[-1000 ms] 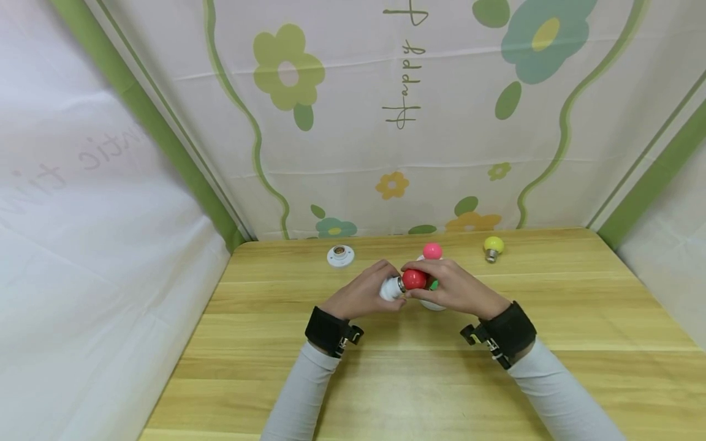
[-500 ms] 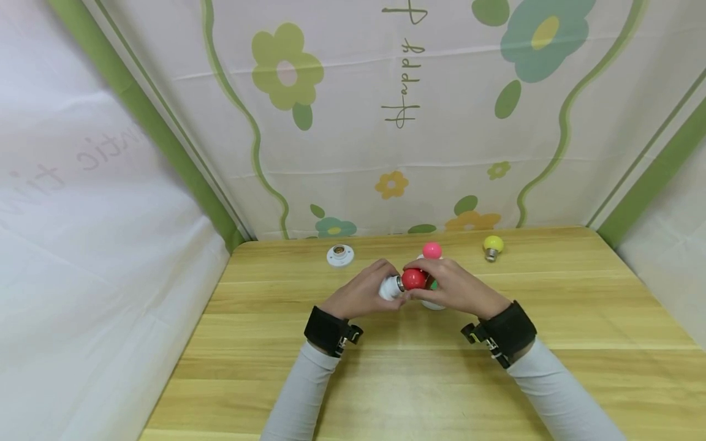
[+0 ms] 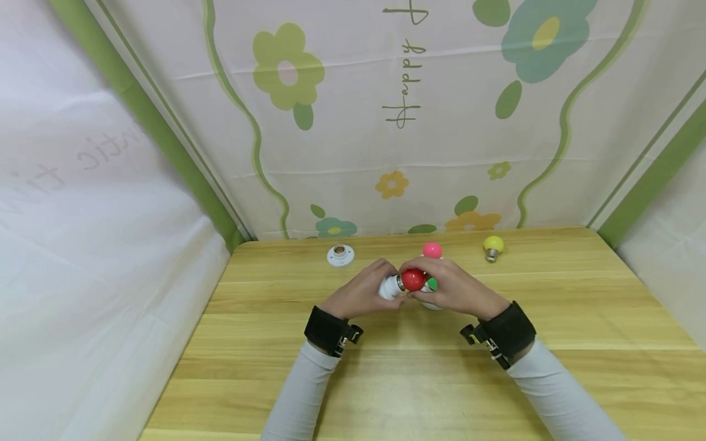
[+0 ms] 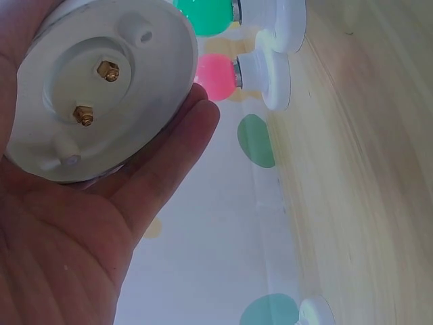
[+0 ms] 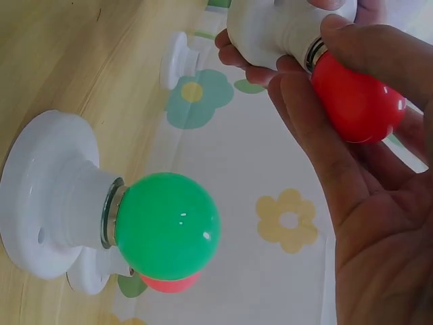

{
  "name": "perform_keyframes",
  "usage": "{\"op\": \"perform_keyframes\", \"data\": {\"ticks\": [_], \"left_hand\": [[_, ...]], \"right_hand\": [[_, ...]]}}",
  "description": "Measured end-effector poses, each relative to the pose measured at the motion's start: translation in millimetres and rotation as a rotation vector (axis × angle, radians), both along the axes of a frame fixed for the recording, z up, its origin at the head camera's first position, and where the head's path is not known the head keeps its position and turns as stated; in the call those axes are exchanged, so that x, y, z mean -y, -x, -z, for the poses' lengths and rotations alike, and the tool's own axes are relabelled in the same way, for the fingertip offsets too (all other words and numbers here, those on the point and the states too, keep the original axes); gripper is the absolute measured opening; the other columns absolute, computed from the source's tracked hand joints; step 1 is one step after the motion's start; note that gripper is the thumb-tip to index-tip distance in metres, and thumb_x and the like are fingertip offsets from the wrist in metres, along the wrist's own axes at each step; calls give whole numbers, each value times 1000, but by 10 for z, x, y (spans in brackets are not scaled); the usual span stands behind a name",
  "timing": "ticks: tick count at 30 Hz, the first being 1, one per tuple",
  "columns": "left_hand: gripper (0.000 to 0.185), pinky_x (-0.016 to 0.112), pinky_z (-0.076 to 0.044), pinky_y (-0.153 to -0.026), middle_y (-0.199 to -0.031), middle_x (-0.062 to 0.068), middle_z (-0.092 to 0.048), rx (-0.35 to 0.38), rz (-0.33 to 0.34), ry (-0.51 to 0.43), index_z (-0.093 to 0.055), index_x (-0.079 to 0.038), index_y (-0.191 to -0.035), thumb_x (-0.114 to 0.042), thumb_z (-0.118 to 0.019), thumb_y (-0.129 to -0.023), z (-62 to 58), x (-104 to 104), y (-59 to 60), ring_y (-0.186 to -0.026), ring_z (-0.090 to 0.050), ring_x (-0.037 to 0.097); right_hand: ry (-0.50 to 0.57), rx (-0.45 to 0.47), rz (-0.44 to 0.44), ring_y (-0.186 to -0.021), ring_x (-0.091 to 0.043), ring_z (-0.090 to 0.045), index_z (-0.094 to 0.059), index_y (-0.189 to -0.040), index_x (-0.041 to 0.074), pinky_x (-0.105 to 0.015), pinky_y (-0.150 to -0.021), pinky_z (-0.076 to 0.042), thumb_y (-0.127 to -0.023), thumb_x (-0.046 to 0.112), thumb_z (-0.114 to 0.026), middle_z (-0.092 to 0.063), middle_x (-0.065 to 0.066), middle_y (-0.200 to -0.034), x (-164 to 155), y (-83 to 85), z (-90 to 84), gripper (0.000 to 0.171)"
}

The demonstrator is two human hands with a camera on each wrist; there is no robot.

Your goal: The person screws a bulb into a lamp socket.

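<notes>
My left hand point(image 3: 361, 293) grips a white lamp holder point(image 4: 155, 115), tilted so that its round underside with two brass screws faces the left wrist camera. Between the thumb and fingers of my right hand point(image 3: 455, 286) is a red light bulb point(image 5: 357, 98). The bulb's metal base sits in the mouth of the holder, with a little of the metal showing. Both hands are raised above the table. Just beyond the right hand, a green bulb point(image 5: 169, 227) stands in its own white holder point(image 5: 47, 196), partly hidden in the head view.
A pink bulb point(image 3: 432, 250) in a holder stands behind the hands. At the back left of the wooden table point(image 3: 408, 392) is a bare white lamp holder point(image 3: 340, 255). A loose yellow bulb point(image 3: 493, 247) lies at the back right. A printed cloth point(image 3: 342, 141) hangs behind.
The right hand's fingers have shifted slightly around the red bulb, and more of the green bulb shows beside it. The left hand and the holder stay almost in place.
</notes>
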State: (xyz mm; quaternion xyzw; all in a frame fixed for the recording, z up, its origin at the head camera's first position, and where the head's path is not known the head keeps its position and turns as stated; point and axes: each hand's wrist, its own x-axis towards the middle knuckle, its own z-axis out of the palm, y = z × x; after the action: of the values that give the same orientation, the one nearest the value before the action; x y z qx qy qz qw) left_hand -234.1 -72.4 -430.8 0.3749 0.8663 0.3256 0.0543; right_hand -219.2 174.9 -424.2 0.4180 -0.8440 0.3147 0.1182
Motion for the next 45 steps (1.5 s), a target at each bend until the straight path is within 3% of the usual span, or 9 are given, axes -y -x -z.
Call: {"op": "perform_keyframes", "data": {"ticks": [16, 31, 45], "left_hand": [[34, 20, -56, -76, -112, 0, -61, 0, 18, -10, -67, -10, -117, -26, -81, -91, 9, -25, 2, -95, -58, 12], [37, 19, -57, -78, -115, 3, -63, 40, 22, 6, -66, -8, -120, -27, -80, -92, 17, -45, -9, -99, -59, 13], [36, 19, -57, -78, -117, 3, -62, 72, 24, -12, -66, -9, -120, -26, -80, -92, -3, -48, -19, -99, -59, 12]], "right_hand": [[11, 0, -24, -97, -12, -74, -73, -125, 4, -31, -83, -64, -87, 15, -89, -78, -5, -114, -13, 15, 12, 43], [-42, 38, 20, -84, -6, -66, -72, -118, 10, -26, -75, -60, -91, 26, -87, -74, 1, -100, -9, 4, 12, 35], [-67, 143, 62, -87, -10, -66, -70, -118, 11, -29, -77, -61, -93, 27, -84, -71, -1, -102, -15, -7, -6, 33]]}}
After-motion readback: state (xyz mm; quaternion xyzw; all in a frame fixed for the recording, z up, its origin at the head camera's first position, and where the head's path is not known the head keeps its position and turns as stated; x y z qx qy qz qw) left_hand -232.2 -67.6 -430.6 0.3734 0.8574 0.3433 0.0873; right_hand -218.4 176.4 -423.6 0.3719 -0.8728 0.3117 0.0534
